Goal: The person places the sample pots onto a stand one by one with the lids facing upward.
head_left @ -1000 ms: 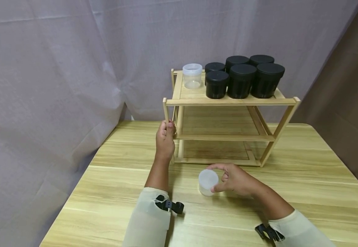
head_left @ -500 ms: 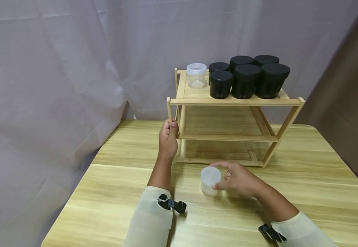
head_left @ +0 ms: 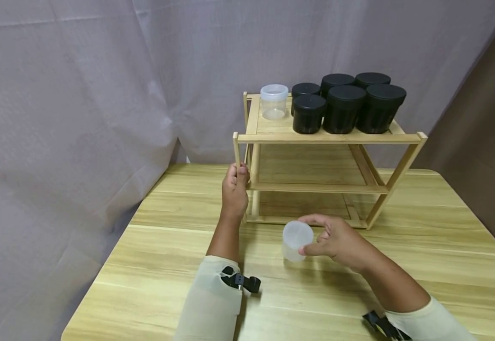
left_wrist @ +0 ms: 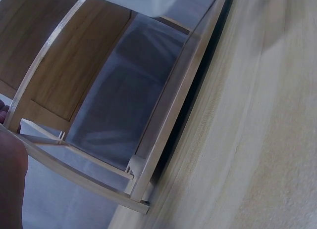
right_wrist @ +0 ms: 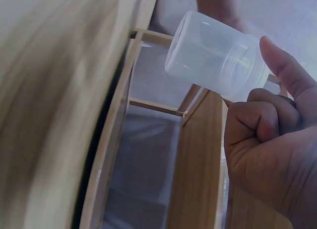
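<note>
A translucent plastic jar [head_left: 295, 239] with a lid is pinched near its top between the thumb and index finger of my right hand [head_left: 337, 241]. In the right wrist view the jar [right_wrist: 210, 56] shows clear of the tabletop, its other fingers-side neighbours curled beside the lid. My left hand [head_left: 235, 189] grips the left front post of a three-tier wooden shelf rack [head_left: 332, 139]. In the left wrist view only a thumb and part of the fingers show at the post, next to the rack's frame [left_wrist: 74, 172].
On the rack's top tier stand another translucent jar [head_left: 274, 102] at the left and several black lidded jars [head_left: 344, 111] to its right. The rack rests on a wood-grain table [head_left: 153, 265]. A grey curtain [head_left: 81, 118] hangs behind and at the left.
My right hand has lifted the translucent jar up and slightly toward the rack. My left hand keeps its grip on the post. The whole view has shifted a little.
</note>
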A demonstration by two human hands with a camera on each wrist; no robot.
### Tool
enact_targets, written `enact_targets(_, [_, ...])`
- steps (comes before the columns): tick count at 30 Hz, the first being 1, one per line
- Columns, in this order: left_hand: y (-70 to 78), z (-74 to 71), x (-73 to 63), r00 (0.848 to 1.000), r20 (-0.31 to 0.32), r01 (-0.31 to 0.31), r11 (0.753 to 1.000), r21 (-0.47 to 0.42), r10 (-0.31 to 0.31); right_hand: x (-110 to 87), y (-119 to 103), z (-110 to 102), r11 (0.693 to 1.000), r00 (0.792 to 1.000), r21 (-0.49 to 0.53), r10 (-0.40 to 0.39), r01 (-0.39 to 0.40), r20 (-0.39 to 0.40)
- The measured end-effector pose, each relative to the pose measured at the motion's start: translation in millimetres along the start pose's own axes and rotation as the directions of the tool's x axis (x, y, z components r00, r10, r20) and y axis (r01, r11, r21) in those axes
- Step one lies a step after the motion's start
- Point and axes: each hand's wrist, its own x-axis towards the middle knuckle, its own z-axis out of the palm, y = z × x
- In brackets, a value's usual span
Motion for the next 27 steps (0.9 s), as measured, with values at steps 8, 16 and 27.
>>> enact_targets(8, [1.3, -0.4, -0.7, 1.000, -0.009, -0.010, 1.000, 0.008, 0.010, -6.2, -18.2, -4.6, 0.999, 1.000, 0.032, 0.012, -0.012, 0.006])
enact_targets(16, [-1.5, 0.1, -1.8, 1.000, -0.006, -0.016, 1.000, -0.006, 0.016, -13.2, -39.7, -13.8, 1.000, 1.000, -0.015, 0.018, -0.018, -0.020])
enact_targets(27, [-0.5, 0.7, -2.1, 1.000, -0.013, -0.014, 1.000, -0.003, 0.014, -17.0, -68.6, -26.2, 0.999, 1.000, -0.023, 0.026, -0.026, 0.004])
